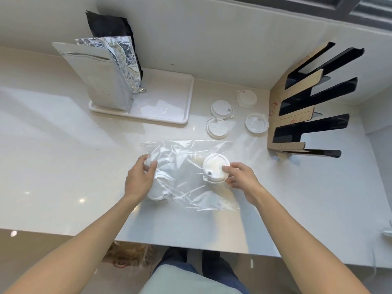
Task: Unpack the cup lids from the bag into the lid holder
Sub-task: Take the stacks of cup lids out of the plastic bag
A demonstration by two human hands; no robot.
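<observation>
A clear plastic bag (188, 172) lies flat on the pale counter in front of me. My left hand (139, 179) grips the bag's left end, pressing on white lids (158, 190) still inside it. My right hand (241, 177) pinches a white cup lid (214, 167) at the bag's right end, spout hole facing me. Several loose white lids (220, 109) lie on the counter beyond the bag. The lid holder (297, 111), cardboard with black slotted dividers, stands at the right against the wall, and I see no lids in its slots.
A white tray (169, 115) at the back holds a white pouch (99, 77), a foil bag (125, 60) and a black bag (108, 24). The counter's front edge runs just below my forearms. A small white object (387, 232) sits at the far right edge.
</observation>
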